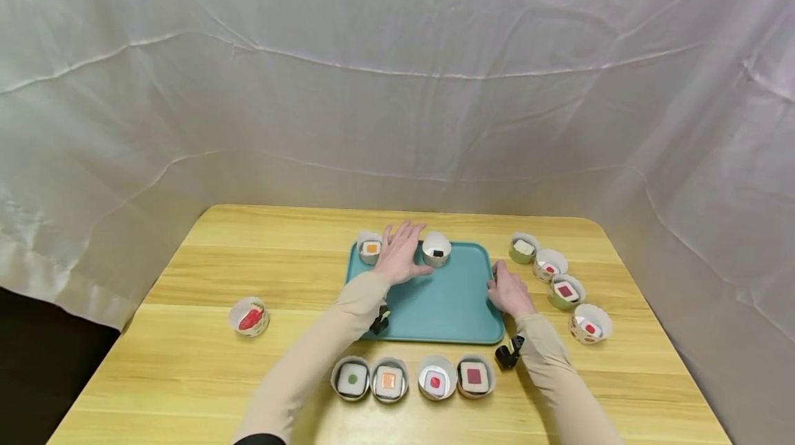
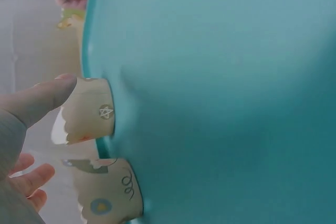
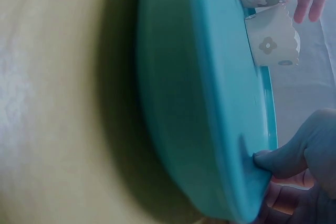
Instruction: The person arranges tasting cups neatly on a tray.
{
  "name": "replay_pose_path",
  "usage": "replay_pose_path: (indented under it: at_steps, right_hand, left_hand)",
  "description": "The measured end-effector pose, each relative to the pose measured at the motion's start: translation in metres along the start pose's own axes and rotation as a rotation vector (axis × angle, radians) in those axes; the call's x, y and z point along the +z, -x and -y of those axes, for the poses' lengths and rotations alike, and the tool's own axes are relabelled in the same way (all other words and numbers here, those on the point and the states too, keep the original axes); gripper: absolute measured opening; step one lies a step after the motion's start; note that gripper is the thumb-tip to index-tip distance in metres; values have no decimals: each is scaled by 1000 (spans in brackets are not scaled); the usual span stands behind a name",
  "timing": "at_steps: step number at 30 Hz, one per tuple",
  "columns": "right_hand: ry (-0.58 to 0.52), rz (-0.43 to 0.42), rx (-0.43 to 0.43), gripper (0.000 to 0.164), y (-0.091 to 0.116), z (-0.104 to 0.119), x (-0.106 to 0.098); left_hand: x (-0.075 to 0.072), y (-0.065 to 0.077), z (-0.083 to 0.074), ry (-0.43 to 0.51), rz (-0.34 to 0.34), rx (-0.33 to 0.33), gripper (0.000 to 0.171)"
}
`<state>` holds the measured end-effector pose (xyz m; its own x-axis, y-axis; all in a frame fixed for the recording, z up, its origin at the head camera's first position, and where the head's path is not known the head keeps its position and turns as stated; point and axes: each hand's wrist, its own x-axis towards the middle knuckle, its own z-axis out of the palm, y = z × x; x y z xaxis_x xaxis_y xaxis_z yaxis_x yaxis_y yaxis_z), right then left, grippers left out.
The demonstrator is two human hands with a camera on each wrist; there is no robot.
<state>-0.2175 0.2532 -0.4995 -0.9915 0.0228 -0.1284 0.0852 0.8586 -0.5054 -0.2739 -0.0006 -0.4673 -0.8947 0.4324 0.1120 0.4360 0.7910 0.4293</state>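
A teal tray (image 1: 444,307) lies before me, its right edge pinched by my right hand (image 1: 511,292); in the right wrist view the thumb (image 3: 281,162) presses on top and the fingers curl beneath. Along the tray's far side stand two paper cups. The left cup (image 1: 370,252) holds a sushi-like piece with an orange centre; inside the other cup (image 1: 437,252) something white and black shows. Between them my left hand (image 1: 399,256) is spread over the tray, gripping nothing. Its thumb overlaps a cup (image 2: 92,114) in the left wrist view; whether they touch I cannot tell.
Several paper cups with sushi-like pieces line the table's right side, such as a green cup (image 1: 566,293). Another row, including a cup with a green-dotted piece (image 1: 352,379), stands before the tray. One cup with red contents (image 1: 250,318) sits left. A pale curtain (image 1: 397,121) hangs behind.
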Motion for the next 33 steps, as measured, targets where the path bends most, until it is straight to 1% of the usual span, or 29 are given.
replay_pose_path:
  at_steps: [4,11,15,20,27,30,33]
  right_hand:
    - [5,10,7,21,-1,0,1]
    - [4,15,4,22,-2,0,1]
    - [8,16,4,23,-4,-2,2]
    - [15,9,0,23,-6,-5,1]
    - [12,19,14,22,-5,-4,2]
    - [11,23,14,23,-4,-3,2]
    - [13,21,12,23,-5,-2,3]
  left_hand:
    - [-7,9,4,57,-32,-3,96]
    - [-25,27,11,131,-67,-38,98]
    - [-34,40,17,181,-82,-56,97]
    - [-40,58,23,255,-82,-88,96]
    - [-52,87,31,280,-89,-131,91]
    - [-59,100,38,280,-87,-152,89]
    - [-64,113,48,281,-104,-170,89]
